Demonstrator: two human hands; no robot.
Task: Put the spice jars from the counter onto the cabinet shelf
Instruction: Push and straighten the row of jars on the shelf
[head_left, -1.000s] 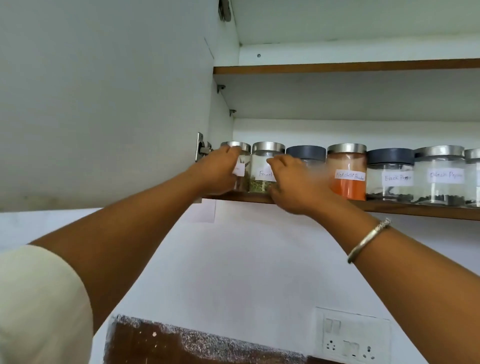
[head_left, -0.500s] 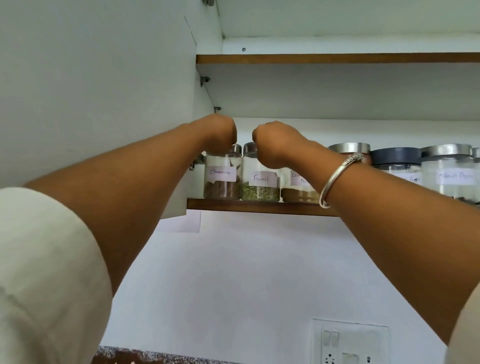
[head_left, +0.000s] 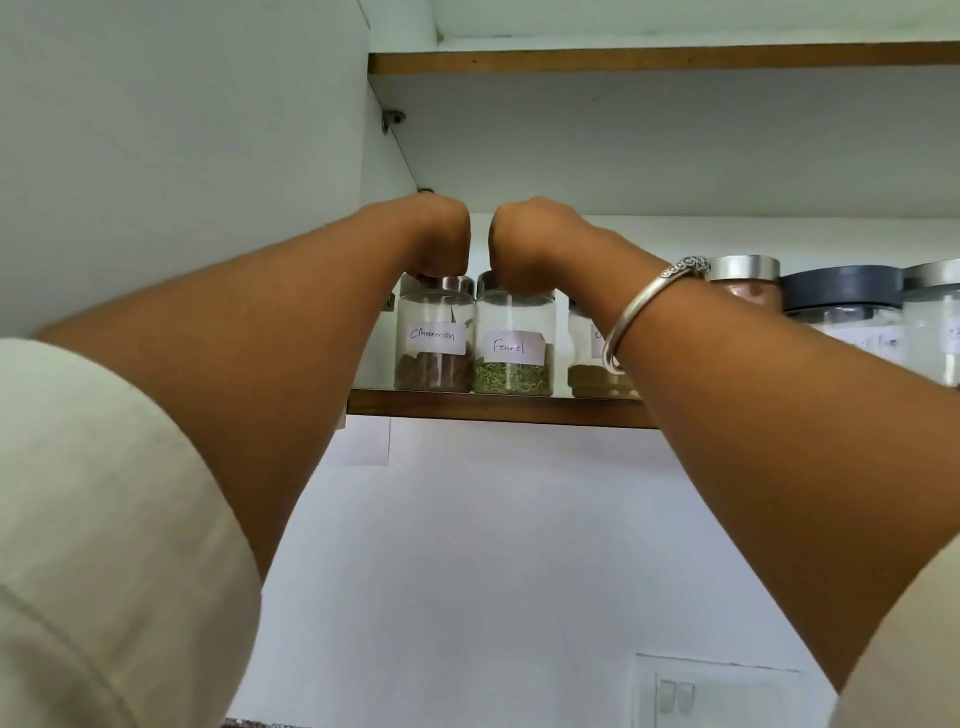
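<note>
my left hand (head_left: 436, 239) curled on the Cinnamon jar (head_left: 434, 338) lid | my right hand (head_left: 519, 244) clamped on the Fennel jar (head_left: 513, 348) lid | both jars upright, touching, at shelf (head_left: 493, 408) front | each jar sits straight below its hand, so I judge letting go means lifting up

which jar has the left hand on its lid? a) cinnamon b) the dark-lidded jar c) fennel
a: the left hand grips the lid of the Cinnamon jar at the left end of the shelf, while the right hand holds the Fennel jar beside it.
</note>
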